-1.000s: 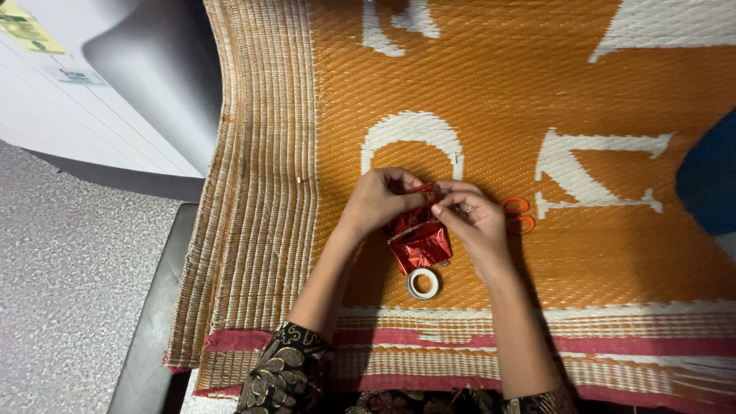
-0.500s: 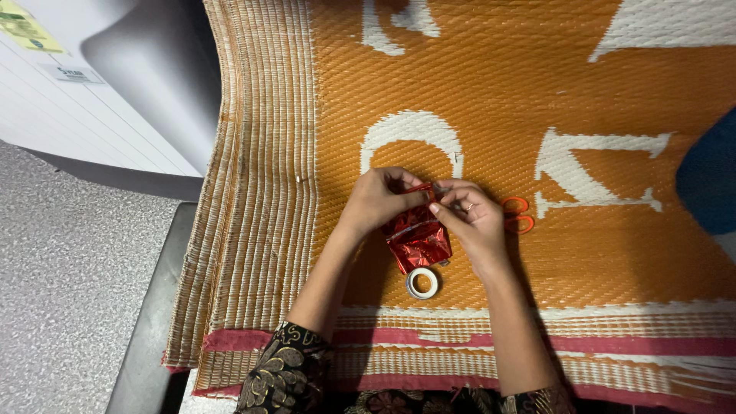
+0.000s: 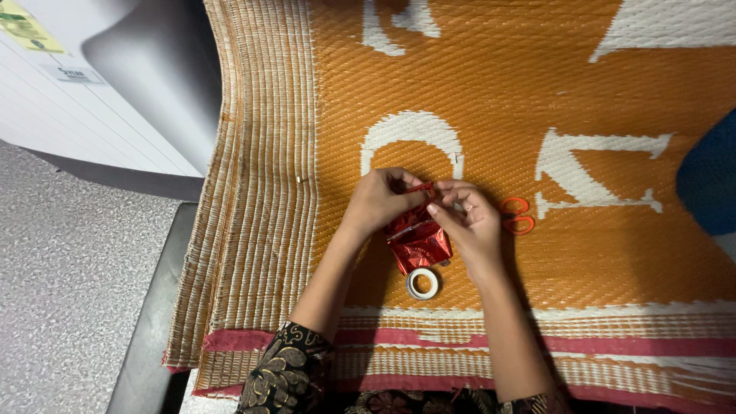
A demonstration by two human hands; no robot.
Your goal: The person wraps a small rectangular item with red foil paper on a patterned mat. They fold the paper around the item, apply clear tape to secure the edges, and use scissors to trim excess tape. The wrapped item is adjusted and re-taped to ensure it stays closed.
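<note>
A small parcel wrapped in shiny red foil paper (image 3: 419, 242) lies on the orange woven mat (image 3: 583, 253). My left hand (image 3: 380, 199) grips its far left edge. Fingers of my right hand (image 3: 468, 222) pinch the foil at the parcel's top right, pressing a fold. A white roll of tape (image 3: 422, 283) lies flat on the mat just below the parcel, touching neither hand. Orange-handled scissors (image 3: 517, 215) rest just right of my right hand, their blades hidden behind it.
The mat has white letter shapes and a red-striped near border (image 3: 613, 345). A white appliance (image 3: 92, 84) stands at the upper left, grey speckled floor (image 3: 69, 307) beside it. A dark blue object (image 3: 709, 184) sits at the right edge.
My right hand has shifted slightly left and down along the foil fold. The parcel, tape roll and scissors stay where they were.
</note>
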